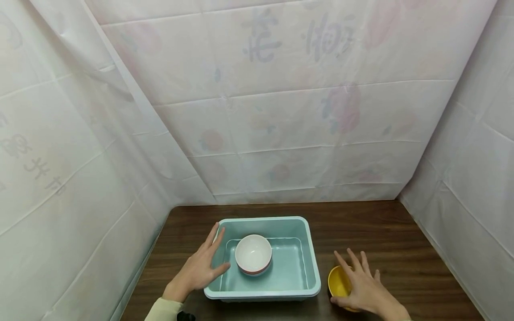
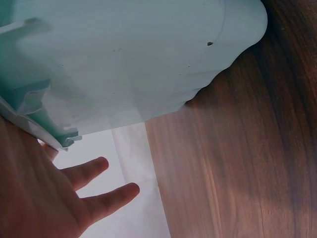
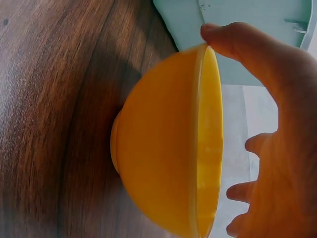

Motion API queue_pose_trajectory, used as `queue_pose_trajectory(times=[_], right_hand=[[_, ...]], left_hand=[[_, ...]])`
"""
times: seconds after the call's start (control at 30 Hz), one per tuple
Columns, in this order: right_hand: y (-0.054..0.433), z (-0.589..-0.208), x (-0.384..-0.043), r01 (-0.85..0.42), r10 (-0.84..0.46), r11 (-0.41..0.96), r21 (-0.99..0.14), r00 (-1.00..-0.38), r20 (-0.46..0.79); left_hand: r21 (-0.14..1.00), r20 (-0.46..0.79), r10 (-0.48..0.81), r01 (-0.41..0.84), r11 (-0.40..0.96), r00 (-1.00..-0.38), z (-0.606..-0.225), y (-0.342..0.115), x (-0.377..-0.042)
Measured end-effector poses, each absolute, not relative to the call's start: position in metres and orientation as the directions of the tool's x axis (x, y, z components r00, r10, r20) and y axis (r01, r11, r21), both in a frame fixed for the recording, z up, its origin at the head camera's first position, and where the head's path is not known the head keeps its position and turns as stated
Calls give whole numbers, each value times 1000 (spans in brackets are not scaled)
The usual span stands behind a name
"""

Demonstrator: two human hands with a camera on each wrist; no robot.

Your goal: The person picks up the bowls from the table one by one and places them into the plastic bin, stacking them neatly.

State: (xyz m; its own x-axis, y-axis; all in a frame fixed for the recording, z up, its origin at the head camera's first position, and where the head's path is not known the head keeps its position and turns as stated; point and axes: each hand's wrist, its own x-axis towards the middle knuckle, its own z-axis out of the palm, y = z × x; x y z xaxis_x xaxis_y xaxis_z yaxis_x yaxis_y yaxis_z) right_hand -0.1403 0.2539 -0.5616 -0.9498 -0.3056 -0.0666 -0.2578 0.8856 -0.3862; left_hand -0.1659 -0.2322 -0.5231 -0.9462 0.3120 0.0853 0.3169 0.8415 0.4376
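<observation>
A pale green plastic basin stands on the table, with a white bowl in its left half. Red and pale edges show beneath that bowl's rim, so it seems stacked on others. My left hand, fingers spread, is at the basin's left rim; the left wrist view has the basin's outer wall beside the fingers. Right of the basin, a yellow bowl sits upright on the wood. Over it my right hand is spread, the thumb at the bowl's rim and the other fingers apart from it.
Dark wooden table surrounds the basin. White printed sheets hang behind, at the left and at the right, close to the table's edges.
</observation>
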Motion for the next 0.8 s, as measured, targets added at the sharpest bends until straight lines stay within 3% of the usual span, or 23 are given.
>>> queue_pose_trajectory(times=[0.57,0.8], right_hand=[[242,-563,-140,-214,-293,900,-379,-941,-166],[243,-564,-140,-220,-290,900,-377,-946,-142]], left_hand=[[445,73,318,316,838,-945,-523,-232,-166],[443,68,312,309,842,-948,-522,-231,-165]])
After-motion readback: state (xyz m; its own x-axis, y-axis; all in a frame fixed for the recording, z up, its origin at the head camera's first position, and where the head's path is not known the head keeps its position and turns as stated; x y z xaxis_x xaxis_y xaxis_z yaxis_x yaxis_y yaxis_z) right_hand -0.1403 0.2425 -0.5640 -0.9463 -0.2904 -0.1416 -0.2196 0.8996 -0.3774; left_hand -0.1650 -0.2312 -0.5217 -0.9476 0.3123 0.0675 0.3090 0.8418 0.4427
